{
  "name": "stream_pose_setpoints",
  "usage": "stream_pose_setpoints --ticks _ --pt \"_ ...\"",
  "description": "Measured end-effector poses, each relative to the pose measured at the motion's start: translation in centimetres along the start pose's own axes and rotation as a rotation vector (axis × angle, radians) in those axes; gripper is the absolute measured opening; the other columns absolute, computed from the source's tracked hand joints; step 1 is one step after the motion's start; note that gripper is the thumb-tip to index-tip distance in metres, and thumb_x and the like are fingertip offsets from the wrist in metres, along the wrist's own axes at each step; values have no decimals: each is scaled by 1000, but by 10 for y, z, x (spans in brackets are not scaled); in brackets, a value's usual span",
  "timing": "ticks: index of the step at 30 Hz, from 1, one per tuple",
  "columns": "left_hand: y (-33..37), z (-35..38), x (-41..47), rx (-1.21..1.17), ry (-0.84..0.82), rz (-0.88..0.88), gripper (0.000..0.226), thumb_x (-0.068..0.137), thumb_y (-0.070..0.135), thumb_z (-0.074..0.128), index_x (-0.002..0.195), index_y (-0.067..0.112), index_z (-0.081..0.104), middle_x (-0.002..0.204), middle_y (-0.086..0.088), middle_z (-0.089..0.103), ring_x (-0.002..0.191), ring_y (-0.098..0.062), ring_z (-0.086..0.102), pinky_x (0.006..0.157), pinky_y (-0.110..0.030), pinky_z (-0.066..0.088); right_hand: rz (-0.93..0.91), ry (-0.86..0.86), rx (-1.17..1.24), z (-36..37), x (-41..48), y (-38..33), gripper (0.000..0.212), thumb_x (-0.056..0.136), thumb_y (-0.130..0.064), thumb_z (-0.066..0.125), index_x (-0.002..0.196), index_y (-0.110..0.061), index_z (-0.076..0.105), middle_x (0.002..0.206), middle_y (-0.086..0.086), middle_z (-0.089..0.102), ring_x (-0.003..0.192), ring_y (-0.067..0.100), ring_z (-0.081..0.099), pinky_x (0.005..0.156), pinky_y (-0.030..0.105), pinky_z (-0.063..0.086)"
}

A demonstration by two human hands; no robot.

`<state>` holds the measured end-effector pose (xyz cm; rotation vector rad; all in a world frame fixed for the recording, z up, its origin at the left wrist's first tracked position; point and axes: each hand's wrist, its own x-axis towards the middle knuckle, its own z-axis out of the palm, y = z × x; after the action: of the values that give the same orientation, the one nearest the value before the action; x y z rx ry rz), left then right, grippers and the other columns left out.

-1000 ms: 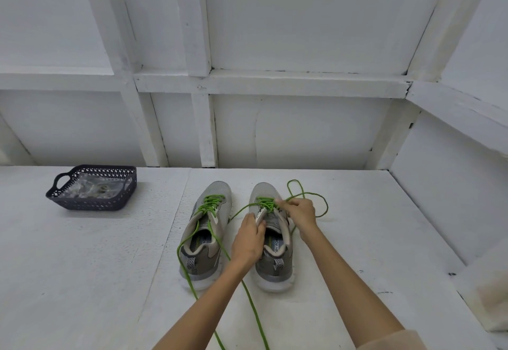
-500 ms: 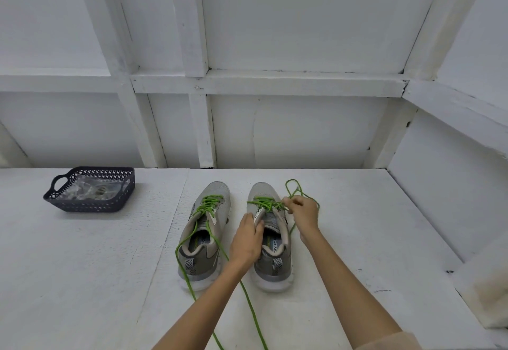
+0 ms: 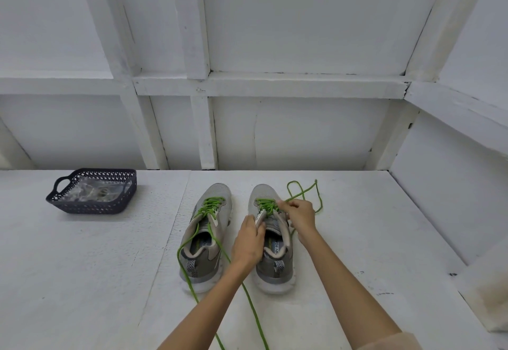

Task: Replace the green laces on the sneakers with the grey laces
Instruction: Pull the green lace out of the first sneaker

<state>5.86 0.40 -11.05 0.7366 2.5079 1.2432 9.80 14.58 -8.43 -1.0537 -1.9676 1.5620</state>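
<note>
Right hand (image 3: 301,216) pinches the bright green lace (image 3: 266,204); left hand (image 3: 248,242) grips the tongue (image 3: 260,215) of the grey sneaker (image 3: 264,190).

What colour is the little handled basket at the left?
The perforated plastic basket is dark navy blue, seen in the head view.

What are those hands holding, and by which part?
The left hand grips the right-side sneaker by its tongue, it seems; the right hand pinches its green lace beside the eyelets.
</note>
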Motion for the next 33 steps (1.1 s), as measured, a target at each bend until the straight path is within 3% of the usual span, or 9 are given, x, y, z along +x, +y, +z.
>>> stream_pose_setpoints --ticks 2,7,10,11,14,17,18,22,33 --pt "1 0 -1 2 1 -5 21 102 32 39 98 12 46 97 -7 54 85 -25 52 68 -35 36 -17 -59 -47 0 -2 -3 38 85 -27 73 56 -11 55 51 0 49 54 18 46 59 36 39" --pt "5 -5 -3 -22 -29 25 15 101 29 42 92 16 42 94 -1 47 95 -31 54 70 -33 33 93 329 230 -4 -2 -8 29 99 -29 51 74 -17 58 79 4 70 56 17 59 68 47 53" --pt "9 -14 -7 -100 63 70 25 100 34 44 116 17 53 112 10 48 112 -12 49 87 -26 35 174 187 227 -7 -2 -6 38 99 -41 47 82 -10 61 92 13 69 62 19 54 60 36 45" --pt "13 -17 -7 -138 107 48 31 100 36 44 122 18 56 116 11 49 112 -7 47 91 -24 34 203 107 199 -5 -3 -4 44 98 -45 49 89 -4 63 96 17 68 68 21 55 64 35 45" --pt "23 -23 6 -87 145 18 32 101 32 41 101 15 68 102 -1 64 96 -17 58 77 -31 41 193 -47 61 3 -11 2 71 86 -62 52 114 2 62 121 21 63 106 31 60 96 45 48" --pt "30 -31 26 41 46 -49 25 97 29 50 100 13 69 98 -7 70 93 -25 63 77 -35 49 115 -62 23 11 -28 0 78 93 -53 50 152 -9 24 153 13 34 140 30 34 113 42 32" --pt "31 -35 33 79 9 -67 25 96 31 53 98 13 70 96 -7 71 91 -25 65 75 -33 50 68 -62 5 13 -32 -1 75 96 -49 49 154 -12 19 156 11 29 143 28 29 114 40 29" --pt "42 -48 47 206 -107 -102 28 91 32 62 78 9 70 76 -10 70 74 -24 65 57 -27 43 -4 -118 20 16 -37 -4 59 95 -49 46 143 -14 45 157 9 27 145 26 26 114 39 25" --pt "68 -49 58 434 -214 -175 20 79 22 59 89 5 63 91 -14 69 82 -31 68 74 -34 57 -24 -289 -89 13 -34 6 59 97 -21 45 153 -17 26 162 2 14 148 16 13 121 38 17"
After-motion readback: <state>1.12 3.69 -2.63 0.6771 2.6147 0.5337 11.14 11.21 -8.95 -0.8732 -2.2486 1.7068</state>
